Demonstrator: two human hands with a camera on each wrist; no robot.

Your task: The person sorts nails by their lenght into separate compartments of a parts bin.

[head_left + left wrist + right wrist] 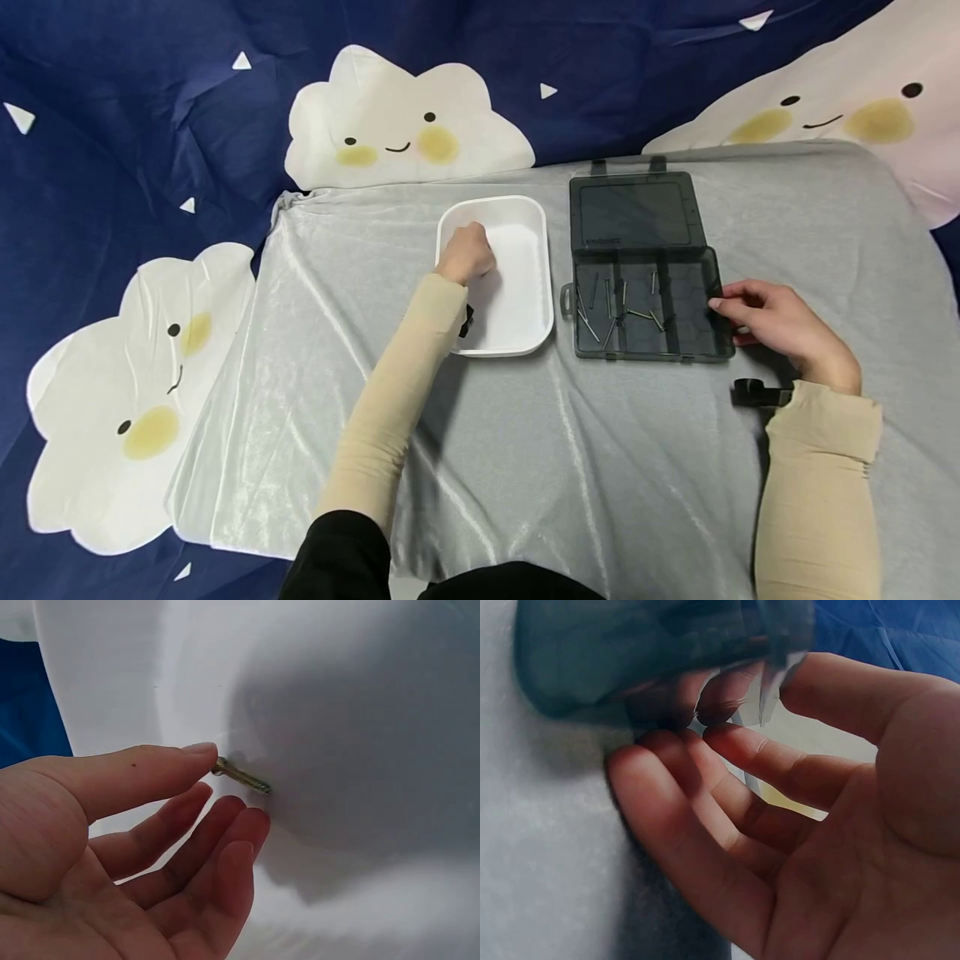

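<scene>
Inside the white tray (pixel 517 275), my left hand (pixel 467 252) reaches down. A brass-coloured screw (pixel 241 777) lies at the tip of the left thumb (pixel 169 771); the fingers are loosely bent with a gap between thumb and forefinger. To the tray's right stands a dark see-through plastic box (pixel 693 292) with its lid (pixel 633 212) folded back. Several screws (pixel 609 298) lie loose in its left and middle parts. My right hand (pixel 783 321) grips the box's right edge, thumb at the wall and fingertips partly seen through the plastic in the right wrist view.
A grey velvety cloth (pixel 510 450) covers the table. Behind it hangs a dark blue cloth (pixel 600 50) printed with clouds and triangles. The box's latch side sits close to the tray's right rim.
</scene>
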